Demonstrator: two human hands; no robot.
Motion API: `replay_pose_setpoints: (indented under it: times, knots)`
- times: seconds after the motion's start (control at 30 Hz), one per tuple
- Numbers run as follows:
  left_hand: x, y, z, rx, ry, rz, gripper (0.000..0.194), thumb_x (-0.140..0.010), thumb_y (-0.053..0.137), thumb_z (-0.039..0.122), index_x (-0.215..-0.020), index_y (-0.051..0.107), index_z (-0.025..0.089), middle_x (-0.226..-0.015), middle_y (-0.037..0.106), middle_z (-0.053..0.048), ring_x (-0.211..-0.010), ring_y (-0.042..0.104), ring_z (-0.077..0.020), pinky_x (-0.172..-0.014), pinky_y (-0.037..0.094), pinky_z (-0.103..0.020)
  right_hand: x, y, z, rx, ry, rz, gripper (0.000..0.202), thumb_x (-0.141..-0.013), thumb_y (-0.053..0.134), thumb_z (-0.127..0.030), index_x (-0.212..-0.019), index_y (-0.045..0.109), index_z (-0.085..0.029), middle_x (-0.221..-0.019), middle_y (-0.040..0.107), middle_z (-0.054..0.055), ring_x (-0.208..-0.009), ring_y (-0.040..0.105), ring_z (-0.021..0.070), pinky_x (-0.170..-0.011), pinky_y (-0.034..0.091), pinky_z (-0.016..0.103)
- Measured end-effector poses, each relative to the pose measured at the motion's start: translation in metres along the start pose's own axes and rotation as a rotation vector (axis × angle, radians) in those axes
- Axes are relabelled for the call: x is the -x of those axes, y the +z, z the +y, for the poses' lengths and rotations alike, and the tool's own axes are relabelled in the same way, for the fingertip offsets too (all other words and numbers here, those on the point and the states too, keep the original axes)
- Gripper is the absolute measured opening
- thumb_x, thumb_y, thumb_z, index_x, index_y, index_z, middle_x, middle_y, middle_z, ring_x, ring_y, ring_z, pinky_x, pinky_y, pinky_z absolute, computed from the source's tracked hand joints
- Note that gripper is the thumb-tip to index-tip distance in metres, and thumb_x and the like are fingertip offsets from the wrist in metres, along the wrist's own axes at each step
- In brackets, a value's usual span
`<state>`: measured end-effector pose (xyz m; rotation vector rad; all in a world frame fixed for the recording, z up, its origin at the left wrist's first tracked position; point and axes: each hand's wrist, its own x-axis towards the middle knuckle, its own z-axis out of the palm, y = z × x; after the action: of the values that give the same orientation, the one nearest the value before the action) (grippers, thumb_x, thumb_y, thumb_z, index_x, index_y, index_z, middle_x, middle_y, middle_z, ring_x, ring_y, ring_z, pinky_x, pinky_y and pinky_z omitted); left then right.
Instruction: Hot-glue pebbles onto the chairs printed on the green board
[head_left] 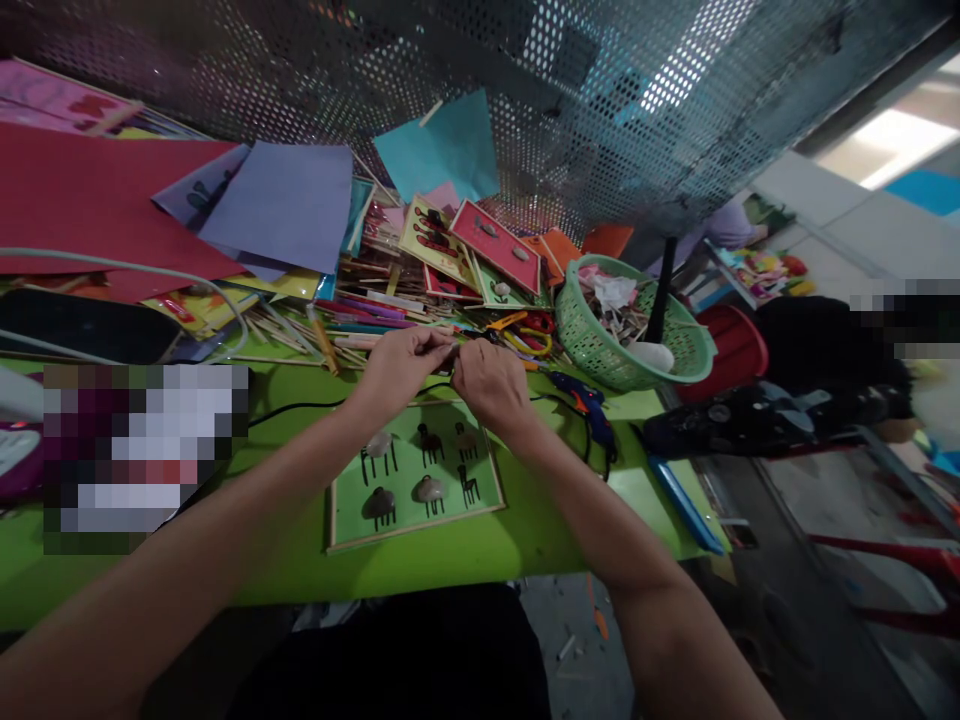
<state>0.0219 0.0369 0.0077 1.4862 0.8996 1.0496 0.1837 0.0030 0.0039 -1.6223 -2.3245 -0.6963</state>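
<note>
My left hand (397, 365) and my right hand (491, 385) meet above the green table (285, 570), fingers pinched together. Whatever lies between the fingertips is small, dark and too hidden to name. Just below them is a green card (409, 515) with a pale stick border, bearing stones with black drawn legs and a small black chair shape. My right wrist overlaps the card's right side. Pens (375, 308) and scissors (529, 335) lie just beyond my hands.
Behind stand stacked coloured papers (285, 205) and a red card (495, 245). At the right are a green basket (592, 335) of scraps, a blue glue gun (592, 405) with its cable and a blue cutter (686, 505). A person (810, 360) is further right.
</note>
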Motion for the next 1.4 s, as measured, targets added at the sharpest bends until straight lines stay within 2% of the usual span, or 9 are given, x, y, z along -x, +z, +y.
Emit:
replay_pose_setpoints:
  times: [0.17,0.4,0.6,0.73,0.83,1.0,1.2,1.4]
  knots:
    - [-0.001,0.001,-0.003,-0.005,-0.016,0.024,0.024,-0.077,0.073,0.042,-0.074,0.071,0.018,-0.085,0.075,-0.006,-0.082,0.065,-0.0201,-0.080,0.053,-0.033,-0.001,0.002,-0.002,-0.029,0.018,-0.040,0.027,-0.102,0.038,-0.019,-0.093,0.064,-0.016,-0.077,0.065,0.010,-0.072,0.058,0.0223,-0.064,0.030,0.035]
    - [-0.004,0.001,-0.010,0.023,-0.042,-0.001,0.036,-0.073,0.074,0.054,-0.070,0.069,0.018,-0.078,0.071,-0.006,-0.074,0.061,-0.0189,-0.073,0.052,-0.032,-0.001,0.007,-0.001,-0.090,0.034,-0.092,0.025,-0.101,0.040,-0.020,-0.098,0.064,-0.016,-0.082,0.068,0.010,-0.074,0.060,0.0221,-0.066,0.034,0.034]
    - [-0.003,-0.001,-0.009,0.021,-0.030,-0.020,0.026,-0.075,0.071,0.044,-0.073,0.070,0.018,-0.076,0.071,-0.005,-0.072,0.061,-0.0180,-0.071,0.052,-0.031,0.002,0.005,0.004,-0.164,0.042,-0.091,0.024,-0.099,0.042,-0.021,-0.107,0.064,-0.015,-0.085,0.069,0.009,-0.076,0.061,0.0220,-0.067,0.036,0.032]
    - [-0.002,-0.001,-0.003,0.082,-0.045,-0.024,0.028,-0.076,0.071,0.044,-0.075,0.071,0.017,-0.074,0.071,-0.005,-0.070,0.063,-0.0179,-0.072,0.053,-0.031,0.001,-0.002,0.009,-0.281,0.018,-0.069,0.027,-0.104,0.035,-0.022,-0.099,0.062,-0.018,-0.088,0.069,0.008,-0.078,0.060,0.0205,-0.071,0.038,0.031]
    - [-0.002,-0.002,0.001,0.082,-0.052,-0.024,0.029,-0.077,0.072,0.046,-0.075,0.070,0.017,-0.072,0.070,-0.004,-0.070,0.064,-0.0176,-0.074,0.053,-0.031,0.000,-0.009,0.011,-0.320,-0.015,-0.058,0.031,-0.108,0.032,-0.029,-0.095,0.059,-0.020,-0.088,0.068,0.007,-0.078,0.058,0.0201,-0.073,0.038,0.031]
    - [-0.002,-0.006,0.004,-0.091,0.025,-0.028,0.024,-0.082,0.067,0.040,-0.078,0.072,0.016,-0.078,0.074,-0.004,-0.075,0.065,-0.0196,-0.073,0.052,-0.030,-0.001,-0.012,0.010,-0.290,-0.001,-0.102,0.033,-0.109,0.033,-0.033,-0.095,0.059,-0.019,-0.087,0.066,0.007,-0.077,0.057,0.0200,-0.072,0.037,0.031]
    - [0.003,-0.010,0.014,-0.424,0.102,-0.047,0.017,-0.089,0.062,0.027,-0.087,0.076,0.017,-0.083,0.077,-0.003,-0.075,0.065,-0.0182,-0.073,0.046,-0.028,0.001,-0.003,0.018,-0.399,-0.126,-0.126,0.035,-0.109,0.028,-0.031,-0.106,0.060,-0.017,-0.089,0.067,0.009,-0.082,0.060,0.0215,-0.076,0.044,0.032]
    - [0.002,-0.009,0.010,-0.431,0.087,-0.056,0.016,-0.090,0.064,0.027,-0.087,0.075,0.016,-0.079,0.075,-0.001,-0.071,0.063,-0.0163,-0.070,0.045,-0.026,0.002,0.004,0.028,-0.467,-0.197,-0.124,0.039,-0.110,0.024,-0.034,-0.107,0.060,-0.018,-0.089,0.067,0.009,-0.084,0.062,0.0218,-0.078,0.049,0.035]
